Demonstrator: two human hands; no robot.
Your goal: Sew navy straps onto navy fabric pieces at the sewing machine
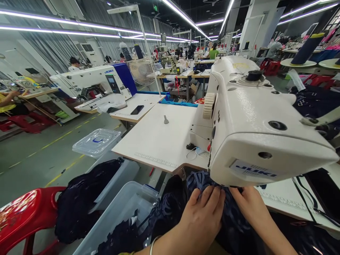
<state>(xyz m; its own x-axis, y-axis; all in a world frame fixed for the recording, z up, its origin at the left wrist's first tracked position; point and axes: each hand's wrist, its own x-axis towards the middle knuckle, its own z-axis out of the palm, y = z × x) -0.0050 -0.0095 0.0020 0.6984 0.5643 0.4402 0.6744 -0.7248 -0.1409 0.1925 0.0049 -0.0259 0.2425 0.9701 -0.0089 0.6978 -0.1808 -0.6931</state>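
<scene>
A white JUKI sewing machine fills the right side, with its head above my hands. My left hand is closed on bunched navy fabric with strap-like loops, its fingers bent over the cloth just below the machine head. Close by on the right, my right hand grips the same fabric; its fingertips are partly hidden under the machine head. The needle area is hidden from view. More of the dark cloth hangs down between and below my wrists.
A clear plastic bin with dark pieces stands at lower left, beside a red stool and a dark garment pile. A small grey metal piece lies on the white tabletop; a phone rests beyond.
</scene>
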